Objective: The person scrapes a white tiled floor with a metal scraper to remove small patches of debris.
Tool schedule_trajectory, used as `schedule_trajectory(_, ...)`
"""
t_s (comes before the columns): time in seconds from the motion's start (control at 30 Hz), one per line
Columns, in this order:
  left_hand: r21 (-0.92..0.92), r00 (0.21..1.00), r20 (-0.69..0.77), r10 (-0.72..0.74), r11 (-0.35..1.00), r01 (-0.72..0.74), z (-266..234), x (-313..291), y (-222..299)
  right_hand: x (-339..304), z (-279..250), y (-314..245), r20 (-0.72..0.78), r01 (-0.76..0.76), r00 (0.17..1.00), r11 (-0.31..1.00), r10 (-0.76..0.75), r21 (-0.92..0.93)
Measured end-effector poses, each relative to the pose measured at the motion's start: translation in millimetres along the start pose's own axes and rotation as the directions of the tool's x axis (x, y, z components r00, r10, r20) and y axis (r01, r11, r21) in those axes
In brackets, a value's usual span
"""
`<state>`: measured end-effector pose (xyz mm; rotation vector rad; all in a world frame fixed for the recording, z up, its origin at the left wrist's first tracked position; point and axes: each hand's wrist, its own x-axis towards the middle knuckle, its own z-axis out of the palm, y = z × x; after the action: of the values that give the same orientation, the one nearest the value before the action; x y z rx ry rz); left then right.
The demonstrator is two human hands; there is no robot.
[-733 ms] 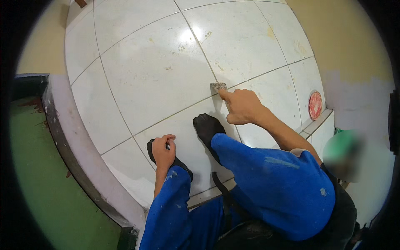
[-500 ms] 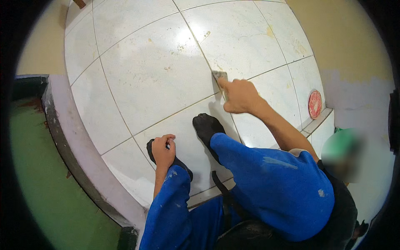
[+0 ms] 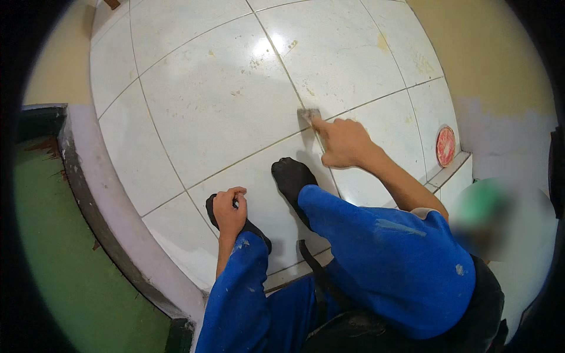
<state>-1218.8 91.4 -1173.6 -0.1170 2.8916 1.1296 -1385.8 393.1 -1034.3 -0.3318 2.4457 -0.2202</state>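
My right hand [image 3: 347,141] reaches forward over the white tiled floor [image 3: 206,70]. It grips a flat grey scraper [image 3: 307,114], index finger pressed along it and the blade lying on the tile beside a grout line. The fingers underneath are partly hidden. My left hand [image 3: 230,210] rests over my left foot, in a dark sock, with its fingers loosely curled and the thumb near the forefinger; nothing shows in it. My right foot [image 3: 292,177], also in a dark sock, stands flat on the tile between the two hands.
Yellowish residue [image 3: 422,63] marks several tiles. A round red-and-white disc [image 3: 445,146] leans by a low ledge [image 3: 452,170] on the right. Beyond a pale sill [image 3: 126,232] at left lies a green surface [image 3: 76,235]. A blurred green shape [image 3: 485,197] is at lower right.
My right hand has drawn the scraper slightly back toward me, and the blade now lies closer to the tile joint. My left hand has stayed over the foot.
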Motion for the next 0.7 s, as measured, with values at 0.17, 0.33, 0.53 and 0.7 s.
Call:
schedule_trajectory(0.17,-0.001,1.0,0.013,-0.003,1.0,0.003,0,1,2,12,-2,3,0.01,-0.071,0.997,0.997,0.071,0.001)
schedule_trajectory(0.33,0.015,0.999,0.032,-0.031,0.999,0.031,-2,2,3,4,0,1,0.078,-0.001,0.997,0.999,0.004,-0.037)
schedule_trajectory(0.53,0.001,1.0,-0.002,0.029,1.0,-0.029,-1,1,-1,10,11,5,-0.059,0.063,0.996,0.998,-0.063,-0.003)
schedule_trajectory(0.7,-0.02,1.0,0.013,0.004,1.0,-0.004,4,3,0,17,14,9,-0.065,0.009,0.998,0.999,-0.007,0.034)
